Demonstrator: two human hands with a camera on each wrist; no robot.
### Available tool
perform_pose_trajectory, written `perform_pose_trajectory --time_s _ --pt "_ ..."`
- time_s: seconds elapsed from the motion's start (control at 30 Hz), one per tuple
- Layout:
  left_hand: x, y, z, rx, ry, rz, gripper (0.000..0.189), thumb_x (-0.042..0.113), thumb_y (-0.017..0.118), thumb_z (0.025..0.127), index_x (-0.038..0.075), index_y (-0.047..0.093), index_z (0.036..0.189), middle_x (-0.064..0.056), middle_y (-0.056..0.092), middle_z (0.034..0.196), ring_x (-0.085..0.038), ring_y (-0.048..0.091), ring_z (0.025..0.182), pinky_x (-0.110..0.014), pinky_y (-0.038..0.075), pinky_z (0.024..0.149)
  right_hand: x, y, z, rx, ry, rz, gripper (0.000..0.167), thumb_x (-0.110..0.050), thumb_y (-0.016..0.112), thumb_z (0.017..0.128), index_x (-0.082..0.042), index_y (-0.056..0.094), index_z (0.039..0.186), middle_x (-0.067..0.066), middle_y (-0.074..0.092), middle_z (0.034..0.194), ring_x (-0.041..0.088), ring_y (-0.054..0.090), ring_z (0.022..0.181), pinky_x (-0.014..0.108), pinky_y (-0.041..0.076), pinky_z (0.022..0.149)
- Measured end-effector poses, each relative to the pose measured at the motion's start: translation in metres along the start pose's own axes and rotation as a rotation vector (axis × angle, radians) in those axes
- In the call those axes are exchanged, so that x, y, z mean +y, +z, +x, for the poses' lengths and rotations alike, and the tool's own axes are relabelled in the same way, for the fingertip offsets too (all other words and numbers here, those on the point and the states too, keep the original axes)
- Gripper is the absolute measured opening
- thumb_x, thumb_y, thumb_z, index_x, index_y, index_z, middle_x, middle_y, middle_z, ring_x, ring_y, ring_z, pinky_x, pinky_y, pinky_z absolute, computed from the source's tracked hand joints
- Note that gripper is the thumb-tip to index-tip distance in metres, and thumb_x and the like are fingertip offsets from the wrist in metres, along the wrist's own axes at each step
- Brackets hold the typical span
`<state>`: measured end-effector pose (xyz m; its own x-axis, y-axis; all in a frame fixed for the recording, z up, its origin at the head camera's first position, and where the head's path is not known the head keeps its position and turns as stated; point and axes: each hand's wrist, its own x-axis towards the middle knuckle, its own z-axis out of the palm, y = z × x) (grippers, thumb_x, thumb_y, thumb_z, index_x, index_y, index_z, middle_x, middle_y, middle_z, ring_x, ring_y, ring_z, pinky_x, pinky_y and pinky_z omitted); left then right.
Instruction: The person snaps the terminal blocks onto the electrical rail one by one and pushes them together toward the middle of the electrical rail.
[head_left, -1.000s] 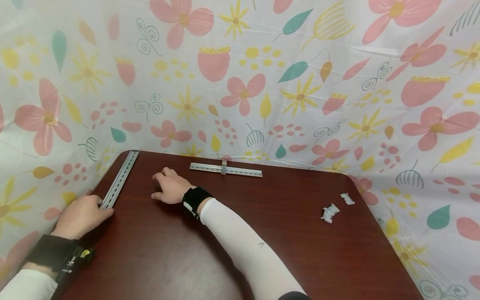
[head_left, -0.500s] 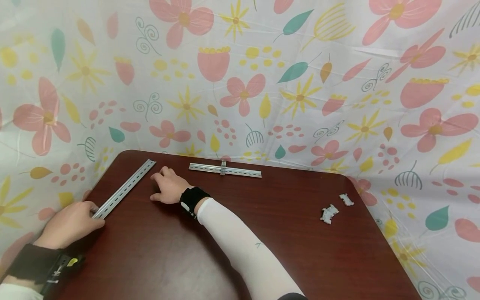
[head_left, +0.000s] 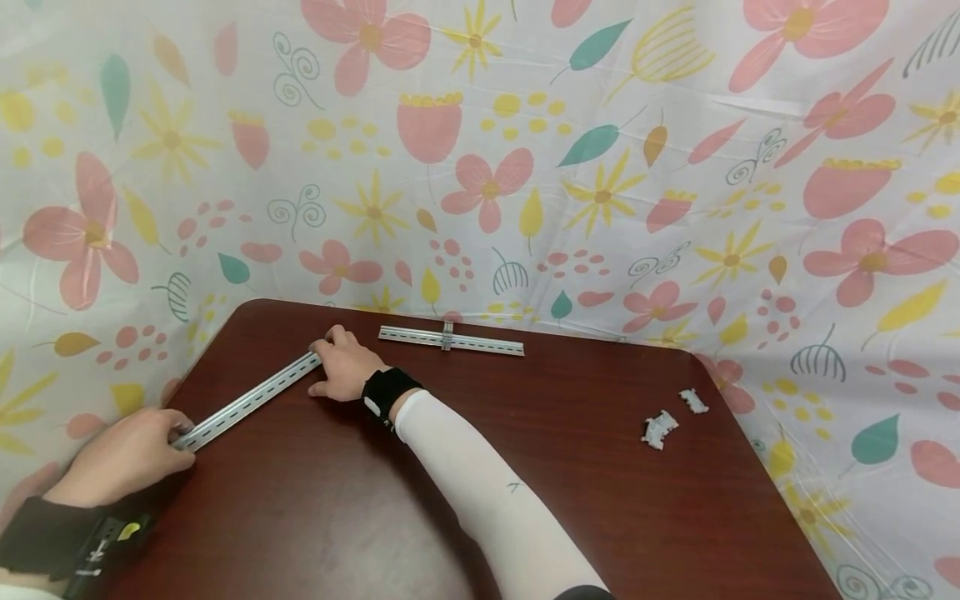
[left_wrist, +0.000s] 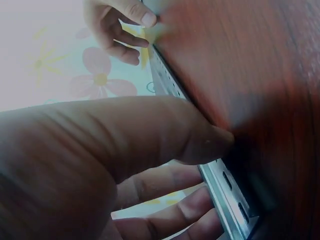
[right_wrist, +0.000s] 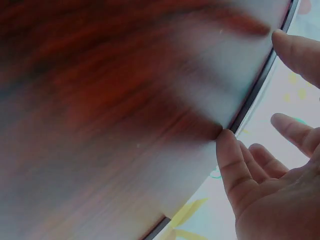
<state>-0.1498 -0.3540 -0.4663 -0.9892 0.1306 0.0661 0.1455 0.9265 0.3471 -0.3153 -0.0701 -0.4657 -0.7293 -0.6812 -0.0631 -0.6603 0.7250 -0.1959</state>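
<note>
A slotted silver DIN rail (head_left: 251,402) slants across the table's left side, its near end in my left hand (head_left: 131,454). In the left wrist view the left thumb lies over the DIN rail (left_wrist: 227,192) and the fingers curl beneath. My right hand (head_left: 347,364) is at the rail's far end, fingers loosely bent and spread. From the right wrist, the right hand's fingertips (right_wrist: 227,137) are right at the rail's end. A second, shorter DIN rail (head_left: 487,342) lies at the back edge with a small metal-looking clip (head_left: 447,335) across its middle.
Small grey plastic-looking pieces (head_left: 660,429) lie together on the table's right side, with another grey piece (head_left: 693,401) just behind them. The dark red-brown table (head_left: 540,450) has rounded back corners. A flower-patterned curtain (head_left: 480,167) hangs close behind and beside it.
The left hand has drawn back toward the lower left with the rail, whose far end has swung right to the right hand's fingers. The right hand has barely moved.
</note>
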Motion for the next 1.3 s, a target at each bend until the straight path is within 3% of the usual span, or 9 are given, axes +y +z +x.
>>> perform_pose_trajectory --time_s 0.2,0.37,0.53,0.67,1.0,1.3 --pt "-0.001 0.000 -0.001 -0.021 0.030 0.015 0.018 0.006 0.077 0.075 0.020 0.066 0.079 0.008 0.051 0.068 -0.016 0.043 0.069 -0.032 0.034 0.064 0.005 -0.003 0.000 -0.009 -0.015 -0.072 0.071 -0.049 0.073 0.108 -0.024 0.048 0.169 0.003 0.041 0.168 0.019 0.043 0.150 0.023 0.047 0.105" --pt "-0.003 -0.001 0.000 -0.037 0.039 0.023 0.018 0.006 0.079 0.075 0.018 0.069 0.083 0.008 0.055 0.072 -0.016 0.045 0.070 -0.033 0.036 0.065 0.009 -0.005 0.001 -0.030 -0.043 -0.159 0.063 -0.047 0.068 0.112 -0.026 0.051 0.168 -0.001 0.047 0.168 0.020 0.046 0.149 0.026 0.044 0.114" --pt "-0.003 0.000 0.001 -0.039 0.047 0.039 0.018 0.006 0.080 0.075 0.018 0.069 0.083 0.008 0.055 0.072 -0.016 0.044 0.069 -0.034 0.036 0.065 0.012 -0.003 0.001 -0.035 -0.065 -0.207 0.052 -0.043 0.066 0.114 -0.028 0.059 0.163 -0.003 0.056 0.156 0.017 0.050 0.134 0.024 0.044 0.108" --pt "-0.001 0.001 0.003 -0.039 0.049 0.060 0.020 0.006 0.080 0.075 0.020 0.066 0.079 0.008 0.050 0.069 -0.017 0.042 0.069 -0.035 0.035 0.066 0.015 -0.004 -0.003 -0.019 -0.086 -0.213 0.044 -0.040 0.067 0.113 -0.028 0.066 0.156 -0.002 0.059 0.146 0.017 0.050 0.125 0.023 0.046 0.101" --pt "0.008 0.004 0.011 -0.008 0.072 0.072 0.016 0.006 0.083 0.075 0.015 0.073 0.084 0.007 0.062 0.076 -0.015 0.054 0.069 -0.039 0.045 0.065 0.028 -0.007 -0.022 -0.024 -0.092 -0.173 0.036 -0.038 0.067 0.114 -0.026 0.071 0.147 0.001 0.058 0.139 0.019 0.049 0.120 0.026 0.048 0.096" --pt "0.026 0.009 0.027 -0.063 0.073 0.082 0.028 0.012 0.087 0.079 0.001 0.081 0.104 -0.008 0.069 0.094 -0.029 0.067 0.085 -0.048 0.056 0.072 0.052 -0.007 -0.054 -0.029 -0.070 -0.134 0.034 -0.039 0.067 0.114 -0.024 0.072 0.144 0.003 0.058 0.133 0.020 0.049 0.116 0.029 0.050 0.094"
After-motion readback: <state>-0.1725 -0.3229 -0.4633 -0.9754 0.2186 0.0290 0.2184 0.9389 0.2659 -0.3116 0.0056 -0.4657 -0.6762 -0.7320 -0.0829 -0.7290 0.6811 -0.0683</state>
